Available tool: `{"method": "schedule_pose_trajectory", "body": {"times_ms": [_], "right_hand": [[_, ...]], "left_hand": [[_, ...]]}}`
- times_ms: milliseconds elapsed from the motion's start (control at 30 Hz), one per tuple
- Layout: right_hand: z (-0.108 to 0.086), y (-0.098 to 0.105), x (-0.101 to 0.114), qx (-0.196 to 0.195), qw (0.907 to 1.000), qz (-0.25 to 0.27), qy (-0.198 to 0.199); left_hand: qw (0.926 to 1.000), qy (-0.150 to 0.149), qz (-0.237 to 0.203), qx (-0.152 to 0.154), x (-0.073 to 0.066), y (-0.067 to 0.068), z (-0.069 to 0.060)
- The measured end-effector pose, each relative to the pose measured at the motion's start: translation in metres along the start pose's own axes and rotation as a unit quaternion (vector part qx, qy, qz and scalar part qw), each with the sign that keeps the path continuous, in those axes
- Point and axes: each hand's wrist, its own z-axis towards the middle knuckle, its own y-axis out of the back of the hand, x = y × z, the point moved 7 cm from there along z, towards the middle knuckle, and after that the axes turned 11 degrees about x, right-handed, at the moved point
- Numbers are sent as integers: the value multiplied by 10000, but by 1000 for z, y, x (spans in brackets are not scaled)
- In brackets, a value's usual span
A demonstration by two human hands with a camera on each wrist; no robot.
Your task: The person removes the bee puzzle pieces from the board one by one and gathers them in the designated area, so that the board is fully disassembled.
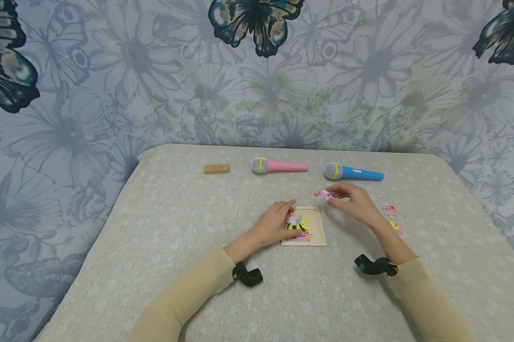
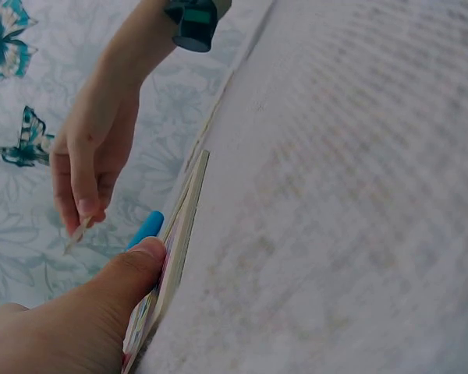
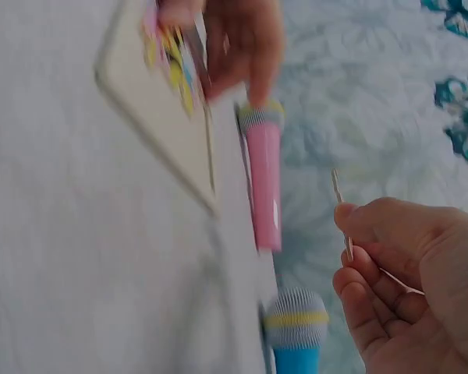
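Note:
In the head view a square wooden puzzle tray [image 1: 318,228] lies on the table, its left part filled with pieces showing a bee [image 1: 297,225]. My left hand [image 1: 271,224] holds the tray's left side, thumb on the pieces, fingers at the far edge. Above the table, beyond the tray's far right corner, my right hand [image 1: 354,203] pinches a pink puzzle piece [image 1: 322,194]. From the right wrist the pinched piece [image 3: 337,185] appears edge-on between thumb and fingers. The left wrist view has the thumb [image 2: 132,269] on the tray [image 2: 189,218].
Loose puzzle pieces [image 1: 389,210] lie to the right of my right hand. Behind the tray are a pink microphone [image 1: 287,166] and a blue microphone [image 1: 361,174], with a small wooden block [image 1: 216,169] at the back left. A patterned cloth covers the table [image 1: 124,228].

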Motion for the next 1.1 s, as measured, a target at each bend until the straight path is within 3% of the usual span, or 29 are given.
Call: {"method": "schedule_pose_trajectory", "body": {"times_ms": [200,367,700,1000,1100], "right_hand": [[-29,43,-38,-73,9985,-200,-497],[-51,62,-68,98,9953,-247,-934],[-62,60,-96,425,9909,-553,-1154],[-59,54,-91,281,9917,-987,-769],[-59,55,-88,257,9919,-905,-850]], "left_hand": [[10000,6,94,24,1,0,1],[9998,19,213,-29,1,1,1],[9999,132,65,-62,2,-1,1],[9999,123,33,-102,2,0,0],[9999,120,21,-102,1,0,0]]}}
